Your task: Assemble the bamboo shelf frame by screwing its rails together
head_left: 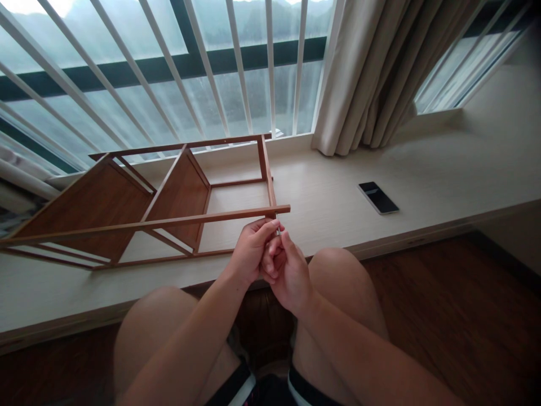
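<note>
A brown wooden shelf frame (220, 216) lies on its side, with flat panels across it. Just below the end of its near rail, my two hands meet in front of my knees. A thin metal rod (278, 230), perhaps a screw or hex key, sticks up between my fingertips to the rail. My left hand (252, 248) is closed, its thumb and forefinger pinching at the rod. My right hand (291, 276) also pinches it from the right, the other fingers curled in. The rod's lower part is hidden by my fingers.
The shelf frame rests on a pale window ledge (321, 197). A dark-screened phone (378, 197) lies on the ledge at right. Behind are white window bars (236, 67) and a beige curtain (363, 79). Below the ledge's front edge is a dark wooden floor (456, 316).
</note>
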Demonstrator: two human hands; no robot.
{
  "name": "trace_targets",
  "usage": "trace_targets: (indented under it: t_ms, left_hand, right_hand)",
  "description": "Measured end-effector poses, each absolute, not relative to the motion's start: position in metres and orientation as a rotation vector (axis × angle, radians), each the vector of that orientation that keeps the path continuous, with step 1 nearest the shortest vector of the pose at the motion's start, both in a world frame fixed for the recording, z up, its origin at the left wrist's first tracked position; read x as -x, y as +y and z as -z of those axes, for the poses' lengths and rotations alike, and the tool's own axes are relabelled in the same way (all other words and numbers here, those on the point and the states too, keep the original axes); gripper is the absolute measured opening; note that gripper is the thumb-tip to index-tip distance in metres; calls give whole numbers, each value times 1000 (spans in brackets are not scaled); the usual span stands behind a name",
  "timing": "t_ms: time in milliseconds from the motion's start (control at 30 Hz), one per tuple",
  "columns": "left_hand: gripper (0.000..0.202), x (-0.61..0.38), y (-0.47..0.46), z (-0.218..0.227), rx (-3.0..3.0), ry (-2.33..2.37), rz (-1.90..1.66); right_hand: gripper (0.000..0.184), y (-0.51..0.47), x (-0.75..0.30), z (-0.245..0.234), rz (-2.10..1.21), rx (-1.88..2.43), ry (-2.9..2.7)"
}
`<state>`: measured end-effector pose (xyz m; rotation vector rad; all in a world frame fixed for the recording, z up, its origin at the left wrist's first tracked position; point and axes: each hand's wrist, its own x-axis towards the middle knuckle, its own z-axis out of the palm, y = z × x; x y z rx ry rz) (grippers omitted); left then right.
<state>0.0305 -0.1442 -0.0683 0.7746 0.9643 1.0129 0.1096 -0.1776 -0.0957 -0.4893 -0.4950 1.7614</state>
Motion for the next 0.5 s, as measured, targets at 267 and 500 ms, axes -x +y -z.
trace_targets:
  t_ms: [267,500]
  left_hand:
    - [31,-35,-145,65,-740,949,-1001]
    - [32,-34,-160,61,-761,969,-979]
  right_hand:
    - [48,-178,-111,105,-1499,715,-706]
    - [49,-187,-115,107,-1455,760,-817]
